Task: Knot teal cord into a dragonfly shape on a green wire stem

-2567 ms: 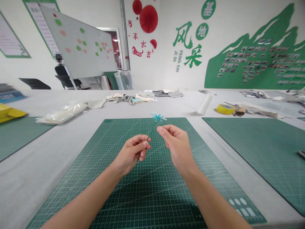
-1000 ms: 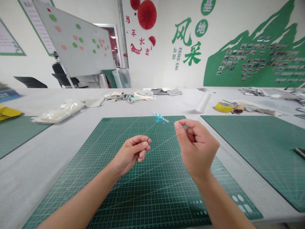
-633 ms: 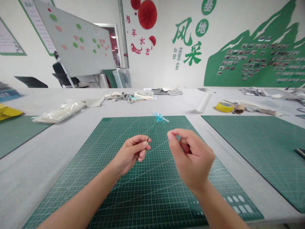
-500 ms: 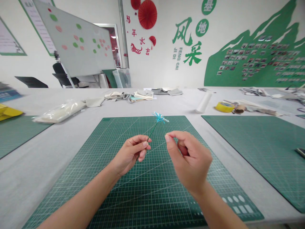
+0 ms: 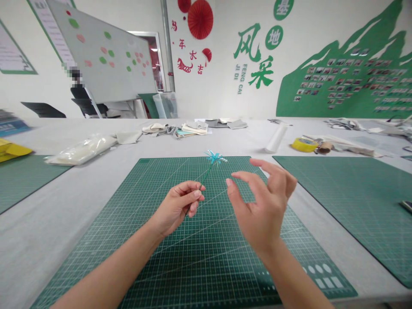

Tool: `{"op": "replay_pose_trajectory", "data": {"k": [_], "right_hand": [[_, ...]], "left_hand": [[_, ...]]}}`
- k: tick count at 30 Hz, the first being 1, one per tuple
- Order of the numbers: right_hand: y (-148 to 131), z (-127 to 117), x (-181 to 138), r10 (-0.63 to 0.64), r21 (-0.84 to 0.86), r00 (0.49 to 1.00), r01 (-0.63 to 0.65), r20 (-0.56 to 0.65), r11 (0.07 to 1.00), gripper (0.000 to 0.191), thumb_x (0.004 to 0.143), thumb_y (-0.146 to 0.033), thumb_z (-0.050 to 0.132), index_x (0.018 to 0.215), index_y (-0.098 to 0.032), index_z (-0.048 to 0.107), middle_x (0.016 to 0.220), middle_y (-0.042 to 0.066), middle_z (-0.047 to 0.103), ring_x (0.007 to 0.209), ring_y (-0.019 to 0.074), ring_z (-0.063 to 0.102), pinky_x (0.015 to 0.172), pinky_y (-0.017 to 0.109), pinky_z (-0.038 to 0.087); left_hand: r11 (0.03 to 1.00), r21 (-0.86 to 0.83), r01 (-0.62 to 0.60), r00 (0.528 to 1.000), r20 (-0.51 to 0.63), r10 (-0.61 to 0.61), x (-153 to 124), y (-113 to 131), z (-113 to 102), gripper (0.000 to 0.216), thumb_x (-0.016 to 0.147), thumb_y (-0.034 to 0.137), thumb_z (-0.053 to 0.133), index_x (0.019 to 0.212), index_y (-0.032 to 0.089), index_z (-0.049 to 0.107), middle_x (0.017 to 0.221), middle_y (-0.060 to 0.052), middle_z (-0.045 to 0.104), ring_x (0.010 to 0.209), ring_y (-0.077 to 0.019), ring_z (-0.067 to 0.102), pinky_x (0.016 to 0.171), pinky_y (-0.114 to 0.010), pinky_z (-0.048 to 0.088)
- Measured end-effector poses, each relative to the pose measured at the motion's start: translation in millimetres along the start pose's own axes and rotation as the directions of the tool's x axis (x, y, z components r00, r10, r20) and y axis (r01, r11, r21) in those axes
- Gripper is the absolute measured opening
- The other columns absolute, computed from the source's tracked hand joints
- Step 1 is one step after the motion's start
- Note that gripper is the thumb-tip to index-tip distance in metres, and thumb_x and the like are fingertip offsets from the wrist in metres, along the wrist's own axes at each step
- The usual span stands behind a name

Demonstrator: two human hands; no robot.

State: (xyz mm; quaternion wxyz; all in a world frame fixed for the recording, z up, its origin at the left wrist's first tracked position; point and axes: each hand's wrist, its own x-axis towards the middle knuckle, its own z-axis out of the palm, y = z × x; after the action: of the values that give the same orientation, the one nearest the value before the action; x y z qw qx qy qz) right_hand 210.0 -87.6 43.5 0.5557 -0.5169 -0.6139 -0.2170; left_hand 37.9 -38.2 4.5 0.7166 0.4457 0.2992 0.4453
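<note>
Between the thumb and fingers of my left hand (image 5: 182,201) is the thin green stem of an artificial flower (image 5: 214,157). Its head of narrow, shiny blue strips with whitish tips points up and away from me; the stem's lower end runs through the hand. My right hand (image 5: 262,201) hovers to the right of the flower, apart from it, with thumb and fingers spread and nothing in them. Below both hands lies a green cutting mat (image 5: 154,266) with a white grid.
More cutting mats lie on the right (image 5: 360,201) and the left (image 5: 28,176). Behind are a plastic-wrapped packet (image 5: 85,150), folded cloths (image 5: 195,128), a white roll (image 5: 276,138), yellow tape (image 5: 304,145) and a brown cardboard tube (image 5: 324,148). A person sits far back by the whiteboard (image 5: 106,56).
My right hand has gone from a thumb-and-finger pinch to spread fingers, staying right of the flower. My left hand keeps its hold on the stem, nearly still.
</note>
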Motion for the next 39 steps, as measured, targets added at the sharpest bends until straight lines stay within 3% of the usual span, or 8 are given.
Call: {"op": "replay_pose_trajectory", "data": {"k": [2,6,8,14,31,39], "right_hand": [[0.6,-1.1,3.1,-0.026,-0.075,0.998,0.023,-0.048,0.997,0.014,0.077,-0.025,0.066,0.091,-0.024,0.067,0.111,0.009,0.057,0.11,0.0299,0.047,0.092,0.047,0.031],[-5.6,-0.3,7.4,-0.047,-0.051,0.999,0.047,0.007,0.998,0.008,0.079,-0.023,0.064,0.086,-0.025,0.068,0.079,0.003,0.061,0.084,0.0212,0.052,0.086,0.041,0.032],[-9.1,3.5,9.8,-0.018,-0.029,0.999,0.019,0.041,0.999,0.007,0.081,-0.023,0.062,0.085,-0.024,0.068,0.073,0.001,0.061,0.078,0.0187,0.051,0.083,0.039,0.032],[-11.3,16.8,16.1,0.077,0.049,0.997,-0.079,0.031,0.996,0.009,0.083,-0.024,0.06,0.082,-0.022,0.068,0.073,0.0,0.062,0.075,0.0165,0.053,0.082,0.036,0.035],[-10.7,31.6,15.7,0.227,0.145,0.974,-0.228,0.024,0.963,0.01,0.079,-0.024,0.061,0.072,-0.02,0.066,0.065,-0.002,0.059,0.066,0.0147,0.054,0.078,0.036,0.038],[-12.9,34.1,17.5,0.401,0.303,0.912,-0.409,0.091,0.861,0.007,0.074,-0.017,0.06,0.067,-0.018,0.063,0.064,-0.003,0.055,0.063,0.012,0.051,0.069,0.031,0.04]], "left_hand": [[1.0,0.013,-0.007,1.0,-0.002,0.007,-0.9,-0.1,0.7,0.015,0.075,0.021,0.07,0.089,0.015,0.064,0.07,0.0,0.064,0.044,-0.0012,0.045,0.04,-0.013,0.034],[0.998,0.046,-0.031,1.0,-0.004,0.031,-2.3,-0.8,1.9,0.016,0.075,0.021,0.07,0.089,0.015,0.064,0.071,-0.001,0.065,0.045,-0.0027,0.048,0.04,-0.014,0.037],[0.997,0.065,-0.051,0.999,-0.004,0.051,-2.5,-1.2,2.2,0.016,0.075,0.021,0.069,0.089,0.015,0.064,0.071,-0.001,0.065,0.045,-0.003,0.048,0.04,-0.015,0.038],[0.986,0.118,-0.119,0.993,0.009,0.119,-2.1,-2.4,2.8,0.014,0.076,0.022,0.068,0.088,0.015,0.063,0.072,-0.001,0.066,0.044,-0.004,0.049,0.04,-0.016,0.04],[0.976,0.174,-0.129,0.991,-0.004,0.132,-2.2,-8.2,4.9,0.019,0.074,0.025,0.07,0.089,0.015,0.063,0.07,-0.001,0.066,0.045,-0.0072,0.053,0.041,-0.02,0.044],[0.98,0.161,-0.118,0.993,0.001,0.12,-2.9,-8.2,6.1,0.016,0.076,0.022,0.068,0.089,0.015,0.063,0.07,-0.001,0.065,0.045,-0.0064,0.052,0.041,-0.018,0.042]]}}
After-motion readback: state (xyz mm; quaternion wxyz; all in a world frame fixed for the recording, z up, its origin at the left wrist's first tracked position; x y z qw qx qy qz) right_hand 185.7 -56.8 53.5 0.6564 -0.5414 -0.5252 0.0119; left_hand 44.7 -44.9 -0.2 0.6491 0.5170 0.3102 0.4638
